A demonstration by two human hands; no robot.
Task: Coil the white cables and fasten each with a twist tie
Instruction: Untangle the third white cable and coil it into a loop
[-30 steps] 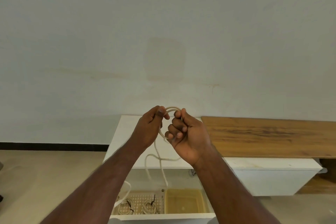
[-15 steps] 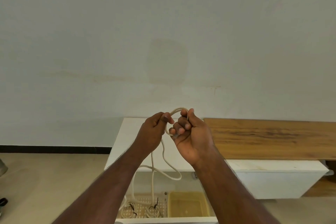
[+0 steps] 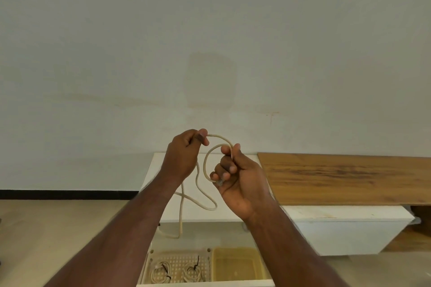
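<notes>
I hold a white cable up in front of the wall with both hands. My right hand grips one loop of it, with the clear plug end tucked under the fingers. My left hand pinches the cable just left of the loop, between thumb and fingers. The loose rest of the cable hangs down below my left hand, crossing itself once. Two coiled white cables with black twist ties lie in a perforated basket at the bottom.
A yellow translucent bin stands right of the basket. A white cabinet top lies behind my hands, with a wooden board on its right part. The beige floor stretches to the left.
My hands have moved apart, widening the loop between them. The hanging cable has been drawn up and swings under my left hand.
</notes>
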